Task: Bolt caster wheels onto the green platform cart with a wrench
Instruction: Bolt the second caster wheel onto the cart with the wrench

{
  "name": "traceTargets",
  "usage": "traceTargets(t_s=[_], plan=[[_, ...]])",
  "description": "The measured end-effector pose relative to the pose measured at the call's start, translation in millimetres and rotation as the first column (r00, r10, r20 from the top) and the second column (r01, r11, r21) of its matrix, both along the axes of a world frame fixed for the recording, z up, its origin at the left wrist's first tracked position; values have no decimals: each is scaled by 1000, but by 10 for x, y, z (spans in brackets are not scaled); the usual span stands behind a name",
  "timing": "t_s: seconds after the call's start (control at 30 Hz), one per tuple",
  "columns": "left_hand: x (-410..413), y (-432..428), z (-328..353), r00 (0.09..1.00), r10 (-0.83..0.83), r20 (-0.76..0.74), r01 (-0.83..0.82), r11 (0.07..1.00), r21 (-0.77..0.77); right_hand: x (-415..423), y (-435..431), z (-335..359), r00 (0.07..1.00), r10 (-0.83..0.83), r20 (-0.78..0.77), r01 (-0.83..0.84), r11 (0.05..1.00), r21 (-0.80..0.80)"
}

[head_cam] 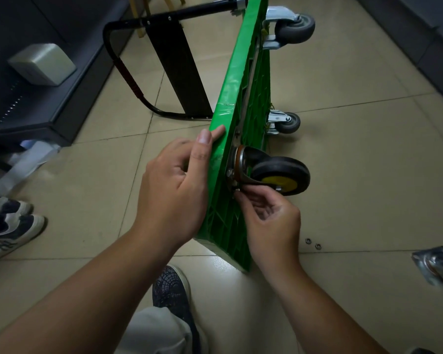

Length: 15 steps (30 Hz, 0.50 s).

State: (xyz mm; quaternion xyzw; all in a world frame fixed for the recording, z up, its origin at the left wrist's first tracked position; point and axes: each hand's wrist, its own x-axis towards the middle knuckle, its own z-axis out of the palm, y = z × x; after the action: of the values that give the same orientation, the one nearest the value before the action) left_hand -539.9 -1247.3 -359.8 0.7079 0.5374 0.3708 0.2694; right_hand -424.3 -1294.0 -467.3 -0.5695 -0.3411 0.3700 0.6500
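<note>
Tiled floor [343,162]: one cart [230,103], four casters [281,175], two nuts [308,240].

loose caster [436,265]: blurred, edge-cut | right hand [271,221]: pinched fastener hidden

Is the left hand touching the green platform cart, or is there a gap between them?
Touching. The head view shows the left hand gripping the upturned edge of the green platform cart, with its thumb lying flat on that edge.

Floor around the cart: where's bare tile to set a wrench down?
Bare tile right of the green cart, beyond the small grey caster and yellow-hub caster. Also tile between the left hand and the sneakers. Crowded: near the right hand, two small metal rings and a loose caster.
</note>
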Motion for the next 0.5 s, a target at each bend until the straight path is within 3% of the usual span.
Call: traceTargets(t_s=[0.2,0.5], plan=[[-11,11,-13,1000,-1,1,1,1000,7,-25,-3,-52,1000,-16,22,15,1000,25],[-7,26,-33,1000,-13,16,13,1000,13,149,-15,-135,962,43,268,-76,990,115]])
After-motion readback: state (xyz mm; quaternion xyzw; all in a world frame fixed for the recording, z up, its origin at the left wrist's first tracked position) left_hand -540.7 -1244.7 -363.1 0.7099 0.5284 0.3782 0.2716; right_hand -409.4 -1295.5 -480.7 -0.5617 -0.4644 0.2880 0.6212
